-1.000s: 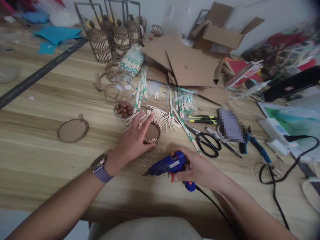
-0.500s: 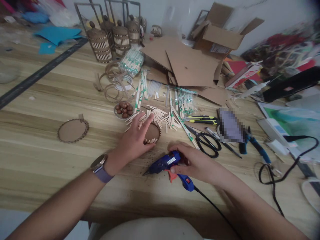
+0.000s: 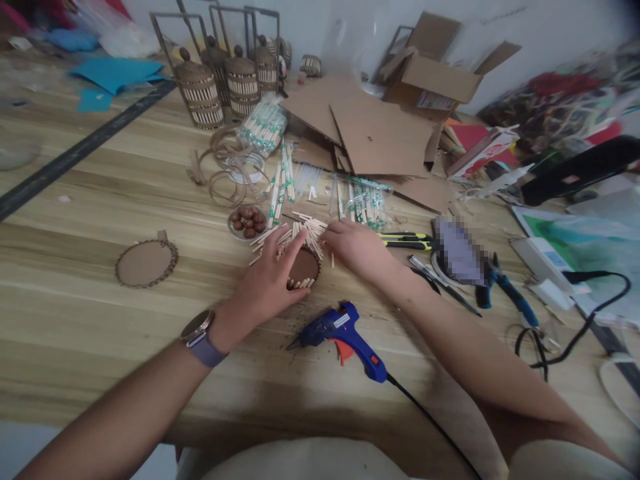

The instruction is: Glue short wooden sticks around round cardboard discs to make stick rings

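- Left part of the round cardboard base (image 3: 304,267): hidden beneath the left hand (image 3: 263,280); full outline not readable.
- Right hand (image 3: 357,250): fingertips lost among the loose short sticks (image 3: 311,230). Cannot tell whether they pinch a stick or only touch the pile.
- Scissors: mostly covered by the right forearm; a bit of black handle (image 3: 425,277) shows.
- Pixelated patch (image 3: 460,250) on the right: object beneath not identifiable. Heap at far right (image 3: 560,93) blurred.
- Cord (image 3: 425,413) of the glue gun: cut off at the bottom edge of the view.
- Left hand: fingers spread, thumb apart from the index finger. Base lies in the gap between them, thumb at its near edge, index finger over its left side.
- Short upright sticks (image 3: 300,284) line the base's near rim, beside the left thumb.
- Right hand: above and right of the base, fingers bent together.
- Blue glue gun (image 3: 345,333): on the table (image 3: 200,400), nearer the wearer than the base, touched by neither hand; nozzle points left.
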Tool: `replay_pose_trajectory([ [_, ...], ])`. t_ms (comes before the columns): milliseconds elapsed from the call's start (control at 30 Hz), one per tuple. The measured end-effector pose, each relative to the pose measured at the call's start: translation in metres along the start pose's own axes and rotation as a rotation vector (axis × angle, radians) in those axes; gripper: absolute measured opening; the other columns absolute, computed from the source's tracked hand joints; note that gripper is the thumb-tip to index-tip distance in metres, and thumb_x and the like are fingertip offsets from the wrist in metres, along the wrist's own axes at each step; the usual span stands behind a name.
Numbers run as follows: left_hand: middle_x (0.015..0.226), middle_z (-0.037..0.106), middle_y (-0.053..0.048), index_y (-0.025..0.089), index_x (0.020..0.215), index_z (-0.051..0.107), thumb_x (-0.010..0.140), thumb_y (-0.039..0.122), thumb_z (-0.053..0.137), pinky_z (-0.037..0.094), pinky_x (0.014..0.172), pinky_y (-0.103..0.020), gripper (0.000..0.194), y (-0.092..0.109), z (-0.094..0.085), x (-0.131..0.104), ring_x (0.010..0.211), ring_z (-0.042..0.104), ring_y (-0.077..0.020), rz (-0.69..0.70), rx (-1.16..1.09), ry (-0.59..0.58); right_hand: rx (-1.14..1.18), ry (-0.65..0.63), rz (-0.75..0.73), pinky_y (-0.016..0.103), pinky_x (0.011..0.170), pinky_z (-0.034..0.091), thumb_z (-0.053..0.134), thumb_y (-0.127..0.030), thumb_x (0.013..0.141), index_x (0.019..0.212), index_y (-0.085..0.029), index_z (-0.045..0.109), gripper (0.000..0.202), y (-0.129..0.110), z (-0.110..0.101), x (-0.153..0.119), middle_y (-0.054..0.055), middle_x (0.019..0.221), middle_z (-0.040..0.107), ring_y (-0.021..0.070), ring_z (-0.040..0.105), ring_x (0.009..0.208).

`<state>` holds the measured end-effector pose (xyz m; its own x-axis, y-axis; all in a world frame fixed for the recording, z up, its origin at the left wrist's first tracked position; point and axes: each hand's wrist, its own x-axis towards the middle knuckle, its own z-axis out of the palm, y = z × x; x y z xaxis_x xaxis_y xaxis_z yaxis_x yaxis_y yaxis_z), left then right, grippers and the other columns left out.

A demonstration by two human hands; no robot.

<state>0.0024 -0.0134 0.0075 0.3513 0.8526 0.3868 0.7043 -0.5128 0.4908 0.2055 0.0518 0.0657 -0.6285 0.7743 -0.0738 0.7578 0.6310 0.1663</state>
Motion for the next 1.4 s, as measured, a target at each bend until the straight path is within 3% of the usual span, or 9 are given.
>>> replay_pose_trajectory([
  [200, 0.152, 0.031, -0.016, 0.031, 0.157, 0.02, 0.068, 0.022, 0.088, 0.045, 0.114, -0.056, 0.112, 0.0, 0.001, -0.001, 0.143, 0.04, -0.038, -0.001, -0.028, 0.011, 0.092, 0.088, -0.042, 0.033, 0.072, 0.038, 0.053, -0.01, 0.096, 0.091, -0.013, 0.068, 0.016, 0.0, 0.005, 0.004, 0.015, 0.097, 0.068, 0.0253, 0.058, 0.09],
  [367, 0.152, 0.031, -0.016, 0.031, 0.157, 0.021, 0.069, 0.022, 0.088, 0.045, 0.114, -0.055, 0.111, 0.001, 0.0, -0.001, 0.143, 0.04, -0.038, -0.011, -0.047, 0.002, 0.748, 0.282, 0.067, 0.027, 0.064, 0.042, 0.055, -0.019, 0.093, 0.09, -0.019, 0.059, 0.005, 0.0, 0.004, -0.022, 0.004, 0.082, 0.063, 0.0164, 0.056, 0.071],
  [467, 0.151, 0.031, -0.016, 0.031, 0.156, 0.021, 0.068, 0.023, 0.089, 0.044, 0.114, -0.057, 0.111, 0.001, 0.0, 0.0, 0.143, 0.04, -0.0385, -0.015, -0.042, -0.003, 1.129, 0.212, 0.146, 0.024, 0.058, 0.043, 0.062, -0.027, 0.088, 0.093, -0.02, 0.058, 0.01, -0.01, 0.007, -0.039, -0.002, 0.074, 0.061, 0.0134, 0.054, 0.062],
  [533, 0.151, 0.031, -0.016, 0.032, 0.156, 0.02, 0.068, 0.024, 0.089, 0.045, 0.113, -0.058, 0.112, 0.0, 0.0, -0.001, 0.143, 0.04, -0.0387, -0.012, -0.037, 0.0, 1.25, 0.143, 0.139, 0.024, 0.06, 0.045, 0.064, -0.028, 0.085, 0.094, -0.02, 0.06, 0.012, -0.018, 0.01, -0.046, -0.003, 0.074, 0.062, 0.013, 0.056, 0.063],
  [867, 0.15, 0.032, -0.016, 0.033, 0.156, 0.017, 0.071, 0.024, 0.087, 0.042, 0.114, -0.06, 0.111, 0.001, -0.001, 0.0, 0.144, 0.039, -0.0395, -0.002, -0.024, -0.001, 0.99, 0.143, 0.075, 0.024, 0.066, 0.043, 0.063, -0.017, 0.086, 0.086, -0.021, 0.065, 0.004, -0.029, 0.017, -0.046, -0.002, 0.075, 0.065, 0.0139, 0.058, 0.069],
  [1400, 0.151, 0.032, -0.016, 0.032, 0.156, 0.019, 0.071, 0.023, 0.087, 0.044, 0.113, -0.058, 0.11, 0.002, -0.001, 0.0, 0.143, 0.04, -0.0383, -0.007, -0.031, -0.002, 0.853, 0.143, -0.019, 0.025, 0.07, 0.047, 0.057, -0.014, 0.092, 0.094, -0.022, 0.063, 0.01, -0.031, 0.025, -0.046, 0.003, 0.086, 0.073, 0.0177, 0.068, 0.077],
])
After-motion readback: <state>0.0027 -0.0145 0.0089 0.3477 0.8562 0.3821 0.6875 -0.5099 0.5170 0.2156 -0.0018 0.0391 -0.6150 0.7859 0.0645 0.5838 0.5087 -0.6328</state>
